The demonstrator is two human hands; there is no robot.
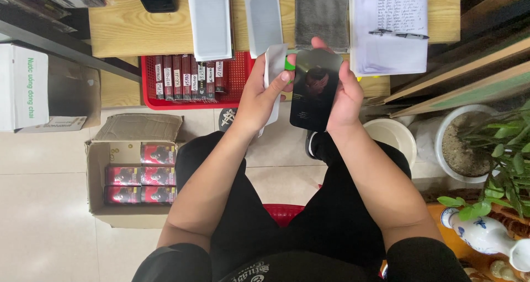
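Glossy glass sheet (pixel 316 88) partly hidden by right hand (pixel 345 97)

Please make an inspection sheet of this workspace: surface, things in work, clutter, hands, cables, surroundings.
Surface: wooden table, light-coloured, with things along its far part.
Things in work: dark glossy sheet and white peel-off film with green tab.
Clutter: two flat white sleeves, grey cloth, written paper pad with pen.
Hands: left hand pinches the film; right hand grips the sheet's edge.
Cables: nothing seen.
Surroundings: red basket of slim boxes, open cardboard box with red packs, potted plant, blue-white vase, tiled floor.
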